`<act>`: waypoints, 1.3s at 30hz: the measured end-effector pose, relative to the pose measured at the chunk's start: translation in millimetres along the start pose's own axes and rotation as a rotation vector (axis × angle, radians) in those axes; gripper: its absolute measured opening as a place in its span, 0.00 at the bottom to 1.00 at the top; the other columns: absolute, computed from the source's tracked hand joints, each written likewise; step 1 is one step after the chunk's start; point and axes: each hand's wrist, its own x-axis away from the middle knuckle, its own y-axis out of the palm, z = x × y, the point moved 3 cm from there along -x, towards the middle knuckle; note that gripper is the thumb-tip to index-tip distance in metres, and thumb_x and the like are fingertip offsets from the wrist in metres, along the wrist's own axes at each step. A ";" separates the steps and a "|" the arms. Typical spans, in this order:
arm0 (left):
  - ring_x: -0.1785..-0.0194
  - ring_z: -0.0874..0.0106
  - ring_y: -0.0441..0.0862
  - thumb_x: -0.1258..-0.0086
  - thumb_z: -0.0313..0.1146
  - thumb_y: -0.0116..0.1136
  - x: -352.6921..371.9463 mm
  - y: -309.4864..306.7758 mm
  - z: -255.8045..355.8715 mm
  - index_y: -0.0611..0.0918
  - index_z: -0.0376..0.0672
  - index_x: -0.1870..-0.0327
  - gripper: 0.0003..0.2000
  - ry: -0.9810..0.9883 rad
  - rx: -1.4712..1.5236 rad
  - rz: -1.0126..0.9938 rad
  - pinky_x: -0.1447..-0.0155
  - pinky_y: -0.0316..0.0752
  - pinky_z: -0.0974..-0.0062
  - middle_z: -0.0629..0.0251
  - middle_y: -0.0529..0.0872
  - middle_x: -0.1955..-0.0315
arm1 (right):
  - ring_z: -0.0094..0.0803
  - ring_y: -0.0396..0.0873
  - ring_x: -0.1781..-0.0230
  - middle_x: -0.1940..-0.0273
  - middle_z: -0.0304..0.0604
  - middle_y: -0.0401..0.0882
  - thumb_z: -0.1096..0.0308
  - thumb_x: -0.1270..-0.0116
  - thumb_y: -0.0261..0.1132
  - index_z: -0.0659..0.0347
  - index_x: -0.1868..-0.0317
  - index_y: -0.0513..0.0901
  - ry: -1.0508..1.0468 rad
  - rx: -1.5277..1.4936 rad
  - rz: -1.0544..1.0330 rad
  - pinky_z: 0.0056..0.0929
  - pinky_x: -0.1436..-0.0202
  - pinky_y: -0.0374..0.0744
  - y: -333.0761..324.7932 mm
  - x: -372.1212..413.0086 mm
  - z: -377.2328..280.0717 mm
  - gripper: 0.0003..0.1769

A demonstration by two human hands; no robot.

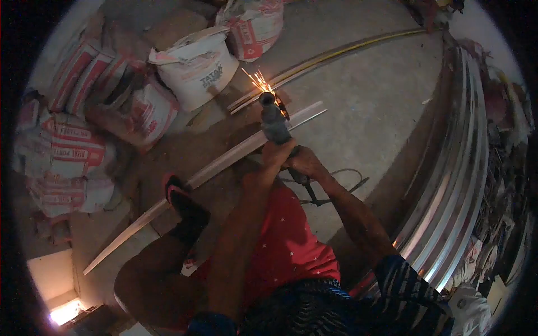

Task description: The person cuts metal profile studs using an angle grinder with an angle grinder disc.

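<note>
An angle grinder (274, 122) is in both of my hands, its head pointing away from me. My left hand (277, 155) wraps around its body, just behind the head. Close behind it, my right hand (305, 162) grips the rear part, where a dark cord trails off. Orange sparks (259, 80) spray from the grinder's head. Below the tool, a long light metal channel (235, 152) runs diagonally over the floor. My foot in a dark slipper (178, 192) rests at that channel. The disc's exact contact point is hard to make out.
Several printed cement sacks (196, 70) stand and lie at the left and back. A long yellow-edged strip (347, 50) lies across the floor ahead. Several shiny metal channels (448, 196) are stacked along the right. A power cord (342, 171) loops beside my right forearm.
</note>
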 end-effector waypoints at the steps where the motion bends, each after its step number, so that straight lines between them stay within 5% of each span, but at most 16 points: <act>1: 0.62 0.66 0.84 0.43 0.55 0.71 2.1 -2.0 2.9 0.85 0.38 0.58 0.26 0.053 0.004 -0.009 0.58 0.79 0.65 0.60 0.87 0.65 | 0.50 0.84 0.50 0.55 0.55 0.86 0.46 0.47 0.72 0.61 0.52 0.85 0.002 -0.010 0.001 0.41 0.47 0.79 -2.1 2.3 -2.6 0.30; 7: 0.53 0.59 0.88 0.49 0.53 0.69 14.1 -2.5 27.0 0.86 0.39 0.54 0.27 -0.229 -0.156 0.066 0.47 0.79 0.63 0.52 0.89 0.59 | 0.41 0.86 0.55 0.58 0.51 0.88 0.51 0.49 0.75 0.63 0.54 0.86 0.019 -0.049 0.031 0.39 0.51 0.81 -15.8 21.2 -31.6 0.28; 13: 0.52 0.59 0.88 0.52 0.55 0.70 16.5 -5.6 28.5 0.86 0.37 0.53 0.31 -0.162 -0.165 0.020 0.49 0.80 0.63 0.49 0.89 0.58 | 0.36 0.87 0.63 0.65 0.45 0.88 0.54 0.50 0.76 0.63 0.58 0.86 0.063 -0.153 0.003 0.34 0.57 0.82 -8.0 13.7 -16.9 0.24; 16: 0.51 0.59 0.88 0.53 0.55 0.70 14.4 -1.6 19.1 0.85 0.33 0.53 0.34 0.042 0.036 0.041 0.49 0.81 0.63 0.46 0.89 0.57 | 0.32 0.86 0.67 0.67 0.44 0.87 0.57 0.50 0.77 0.63 0.60 0.86 -0.014 -0.229 0.022 0.33 0.63 0.82 -5.9 15.4 -17.9 0.22; 19: 0.51 0.58 0.88 0.53 0.55 0.70 14.4 -1.2 21.6 0.85 0.30 0.52 0.35 -0.291 -0.155 0.005 0.49 0.82 0.64 0.45 0.88 0.57 | 0.32 0.86 0.63 0.64 0.45 0.88 0.52 0.52 0.78 0.63 0.57 0.86 0.053 -0.285 0.020 0.34 0.59 0.82 -6.4 19.1 -12.9 0.27; 23: 0.54 0.60 0.88 0.51 0.55 0.71 18.0 -2.5 20.6 0.86 0.34 0.54 0.32 -0.234 -0.143 0.018 0.50 0.81 0.64 0.50 0.89 0.58 | 0.30 0.85 0.71 0.71 0.43 0.86 0.59 0.49 0.78 0.65 0.61 0.86 0.132 -0.253 0.052 0.32 0.67 0.81 -1.8 18.8 -2.5 0.20; 25: 0.52 0.56 0.88 0.55 0.56 0.71 19.4 -1.1 20.0 0.85 0.30 0.52 0.36 -0.187 -0.134 0.044 0.47 0.82 0.63 0.44 0.88 0.55 | 0.31 0.85 0.70 0.70 0.44 0.87 0.59 0.48 0.77 0.66 0.60 0.85 0.128 -0.252 0.040 0.32 0.66 0.81 -1.3 19.4 2.7 0.21; 32: 0.51 0.56 0.88 0.55 0.55 0.72 18.9 1.3 20.2 0.86 0.32 0.54 0.34 -0.196 -0.138 0.020 0.46 0.82 0.64 0.44 0.88 0.55 | 0.34 0.86 0.65 0.63 0.48 0.88 0.58 0.47 0.76 0.67 0.58 0.84 0.078 -0.161 0.020 0.34 0.61 0.81 -7.6 23.3 -10.1 0.22; 35: 0.51 0.55 0.88 0.55 0.55 0.73 28.4 -0.3 27.7 0.86 0.34 0.55 0.33 -0.197 -0.158 0.032 0.45 0.81 0.64 0.46 0.88 0.55 | 0.45 0.86 0.57 0.59 0.52 0.87 0.47 0.48 0.73 0.63 0.55 0.85 0.154 -0.002 -0.014 0.42 0.50 0.81 -5.8 19.6 0.3 0.29; 39: 0.51 0.56 0.88 0.55 0.54 0.73 32.3 3.1 24.3 0.86 0.35 0.55 0.32 -0.180 -0.114 0.047 0.45 0.81 0.63 0.48 0.88 0.56 | 0.46 0.86 0.55 0.57 0.52 0.87 0.50 0.46 0.72 0.63 0.53 0.85 0.176 -0.123 -0.012 0.42 0.50 0.81 -3.6 26.8 3.5 0.27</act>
